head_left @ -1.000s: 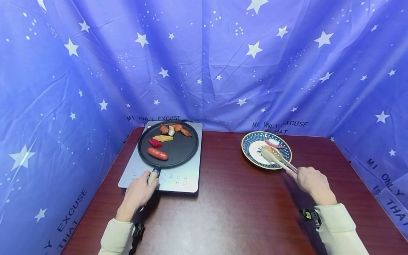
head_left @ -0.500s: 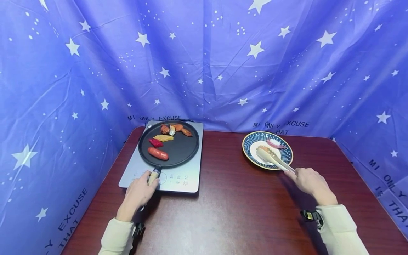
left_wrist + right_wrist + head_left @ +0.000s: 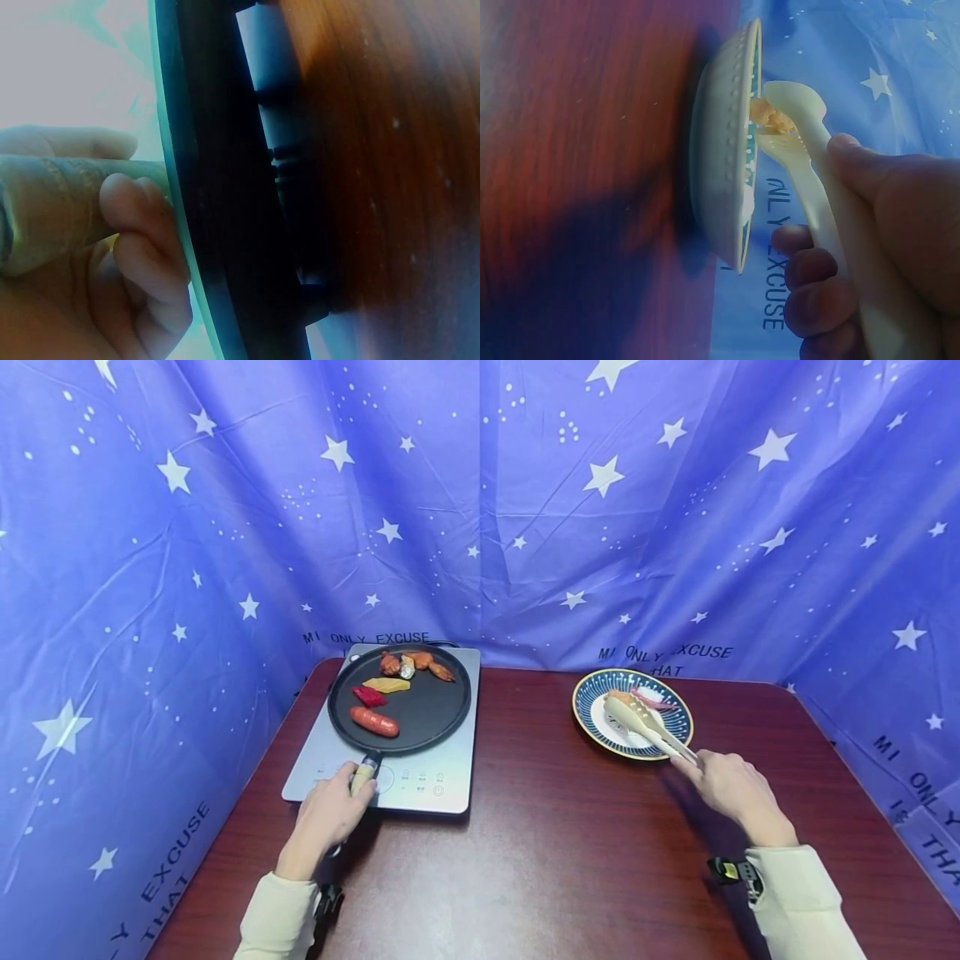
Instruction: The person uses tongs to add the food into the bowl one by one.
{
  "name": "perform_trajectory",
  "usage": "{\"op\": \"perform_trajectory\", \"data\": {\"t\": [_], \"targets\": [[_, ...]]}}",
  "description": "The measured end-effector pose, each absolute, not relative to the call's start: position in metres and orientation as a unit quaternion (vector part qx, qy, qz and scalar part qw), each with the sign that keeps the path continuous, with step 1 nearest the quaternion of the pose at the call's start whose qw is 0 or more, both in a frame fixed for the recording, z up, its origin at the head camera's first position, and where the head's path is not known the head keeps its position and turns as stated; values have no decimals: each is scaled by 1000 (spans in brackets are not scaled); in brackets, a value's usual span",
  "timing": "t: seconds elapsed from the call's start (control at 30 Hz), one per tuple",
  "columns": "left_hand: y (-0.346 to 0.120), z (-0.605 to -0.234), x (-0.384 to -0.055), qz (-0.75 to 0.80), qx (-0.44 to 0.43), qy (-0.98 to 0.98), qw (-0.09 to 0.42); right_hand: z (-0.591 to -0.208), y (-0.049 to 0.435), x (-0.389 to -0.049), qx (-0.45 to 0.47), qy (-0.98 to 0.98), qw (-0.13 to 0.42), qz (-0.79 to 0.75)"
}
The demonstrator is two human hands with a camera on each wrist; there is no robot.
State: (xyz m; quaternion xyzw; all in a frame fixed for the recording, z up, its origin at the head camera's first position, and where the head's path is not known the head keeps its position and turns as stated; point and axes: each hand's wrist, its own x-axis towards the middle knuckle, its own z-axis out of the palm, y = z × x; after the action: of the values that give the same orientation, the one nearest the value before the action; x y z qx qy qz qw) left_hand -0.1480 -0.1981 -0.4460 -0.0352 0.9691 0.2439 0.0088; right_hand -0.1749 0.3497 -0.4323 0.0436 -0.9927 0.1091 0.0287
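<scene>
My left hand [image 3: 330, 814] grips the wood-coloured handle [image 3: 362, 778] of a flat black frying pan [image 3: 431, 714]. In the left wrist view its fingers [image 3: 146, 247] curl round that handle. Across the table, my right hand [image 3: 738, 797] holds pale food tongs [image 3: 654, 728] over a blue-and-white plate [image 3: 587, 727]. Between the tongs' heads is an orange-tan, crumbly-looking piece of food [image 3: 776, 118], at about rim height in the right wrist view. Beside it on the plate lies a pink-and-white food piece [image 3: 654, 697]; the tongs partly hide the plate's middle.
In the pan lie a sausage [image 3: 374, 722], a red piece [image 3: 368, 696], a yellow piece [image 3: 386, 685] and browned, meat-like pieces [image 3: 431, 666] at the back. The pan rests on a silver induction cooker [image 3: 307, 781]. Starry blue cloth [image 3: 480, 543] surrounds the dark red table [image 3: 525, 860].
The tongs' heads have shifted a little left and toward the far side of the plate, with the orange-tan piece between them. My left hand keeps its grip on the pan handle.
</scene>
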Motion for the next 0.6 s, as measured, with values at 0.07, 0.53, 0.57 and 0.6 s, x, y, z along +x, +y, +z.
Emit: {"op": "perform_trajectory", "data": {"t": [0.07, 0.53, 0.57, 0.6], "targets": [[-198, -446, -148, 245, -35, 969, 4, -431, 348, -175, 45, -993, 30, 109], [-197, -447, -147, 246, -36, 968, 6, -418, 333, -174, 67, -990, 55, 116], [-197, -447, -147, 246, -36, 969, 7, -417, 332, -174, 68, -989, 58, 115], [-197, -447, -147, 245, -36, 969, 6, -415, 331, -174, 71, -989, 61, 114]]}}
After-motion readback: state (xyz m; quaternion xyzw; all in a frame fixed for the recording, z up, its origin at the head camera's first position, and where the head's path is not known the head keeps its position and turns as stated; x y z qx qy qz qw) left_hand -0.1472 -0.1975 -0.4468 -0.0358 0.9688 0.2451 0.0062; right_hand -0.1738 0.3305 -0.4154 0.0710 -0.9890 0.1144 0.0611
